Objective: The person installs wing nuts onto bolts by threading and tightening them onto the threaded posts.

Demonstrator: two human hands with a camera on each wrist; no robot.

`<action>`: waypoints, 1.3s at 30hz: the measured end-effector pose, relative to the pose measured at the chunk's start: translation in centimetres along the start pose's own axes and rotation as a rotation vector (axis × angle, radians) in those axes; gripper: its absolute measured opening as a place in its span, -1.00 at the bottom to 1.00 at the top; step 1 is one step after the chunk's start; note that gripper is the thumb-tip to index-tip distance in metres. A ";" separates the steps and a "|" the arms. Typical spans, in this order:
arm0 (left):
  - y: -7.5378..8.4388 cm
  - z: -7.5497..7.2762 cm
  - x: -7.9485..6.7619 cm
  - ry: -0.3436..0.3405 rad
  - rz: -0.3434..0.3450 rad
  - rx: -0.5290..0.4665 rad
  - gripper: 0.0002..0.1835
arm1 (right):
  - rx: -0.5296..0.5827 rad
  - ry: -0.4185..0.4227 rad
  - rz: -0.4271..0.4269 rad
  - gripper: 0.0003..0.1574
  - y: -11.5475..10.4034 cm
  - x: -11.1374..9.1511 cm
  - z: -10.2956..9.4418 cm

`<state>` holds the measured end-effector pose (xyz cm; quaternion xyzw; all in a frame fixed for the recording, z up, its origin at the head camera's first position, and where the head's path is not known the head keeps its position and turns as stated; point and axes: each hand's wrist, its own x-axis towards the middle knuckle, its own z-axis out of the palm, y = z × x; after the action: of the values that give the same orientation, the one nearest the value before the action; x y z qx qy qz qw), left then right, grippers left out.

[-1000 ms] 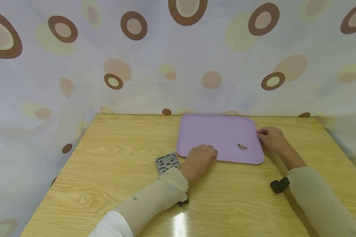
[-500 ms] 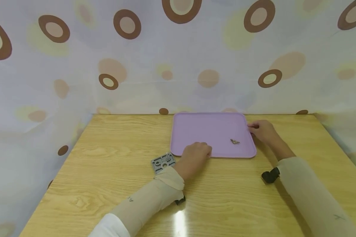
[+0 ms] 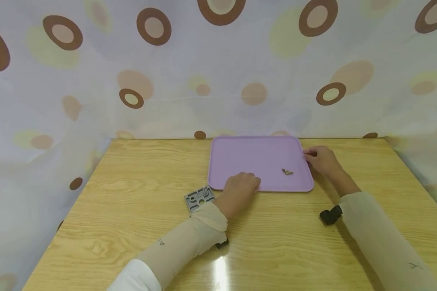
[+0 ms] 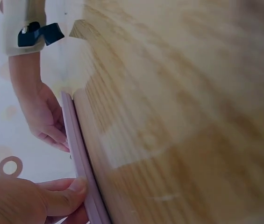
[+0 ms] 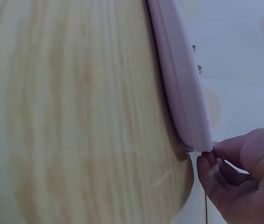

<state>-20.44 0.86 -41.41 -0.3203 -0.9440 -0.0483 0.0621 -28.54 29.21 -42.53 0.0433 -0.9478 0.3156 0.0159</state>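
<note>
A shallow light-purple tray [image 3: 255, 157] lies on the table near the back cloth. My left hand [image 3: 241, 188] holds its near rim, and in the left wrist view the thumb [image 4: 78, 185] presses the rim's outer side with fingers behind it. At the tray's right side my right hand [image 3: 322, 159] pinches the rim between thumb and fingers, seen close up in the right wrist view. Small brass-coloured metal pieces [image 3: 287, 172] lie in the tray's right part. A grey square plate [image 3: 198, 198] with shaped recesses sits beside the tray's near left corner, partly hidden by my left forearm.
The wood-grain table [image 3: 131, 194] reaches back to a hanging cloth [image 3: 189, 60] patterned with circles, which also runs along both sides. Black wrist cameras [image 3: 330, 215] stick out from the beige sleeves.
The tray has shifted slightly left and its right end has moved back, so its near edge now runs level. Both hands stay at its rim. The head view has shifted a little.
</note>
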 end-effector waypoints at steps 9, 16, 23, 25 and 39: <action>-0.4 0.3 -0.7 0.001 0.026 0.020 -0.84 | -0.014 0.053 -0.079 -0.65 0.2 -1.2 0.0; -0.6 0.0 -3.0 0.146 0.107 0.042 -0.75 | -0.007 0.032 -0.167 -0.67 -0.6 -4.5 -0.3; -1.4 -2.2 -5.8 0.236 0.124 0.021 -0.78 | -0.033 -0.011 -0.245 -0.74 -1.2 -6.1 -0.2; -1.8 -2.4 -6.5 0.264 0.119 0.032 -0.78 | -0.038 -0.009 -0.258 -0.75 -1.3 -6.3 -0.2; -6.4 -2.5 -12.5 0.289 -0.217 -0.119 -0.38 | -0.056 -0.034 -0.294 -0.72 -2.9 -6.9 0.5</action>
<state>-14.35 -12.01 -41.08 -0.2094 -0.9498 -0.1561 0.1722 -21.35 27.06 -41.62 0.1867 -0.9398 0.2825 0.0469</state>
